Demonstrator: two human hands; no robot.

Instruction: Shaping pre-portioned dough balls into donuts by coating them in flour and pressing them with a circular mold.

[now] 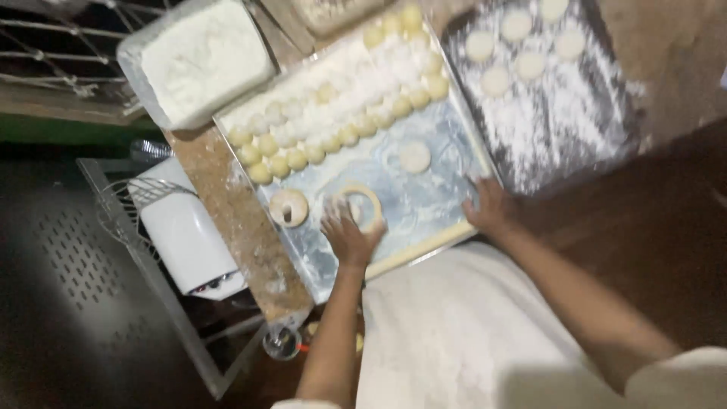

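Pressing down on a dough ring (362,203) with left hand (347,236), fingers spread over its near edge, near the front of the floured tray (447,198). Right hand (491,209) gripping the tray's right edge. Could tear or stretch out of round under uneven pressure. Lying flat, hole facing up; round, so no long axis.

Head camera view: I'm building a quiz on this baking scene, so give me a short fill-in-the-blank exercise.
1. The left hand rests on a ____-shaped piece of dough.
2. The right hand grips the floured tray's ____.
3. The dark tray holds flat ____ dough discs.

Missing words: ring; edge; round
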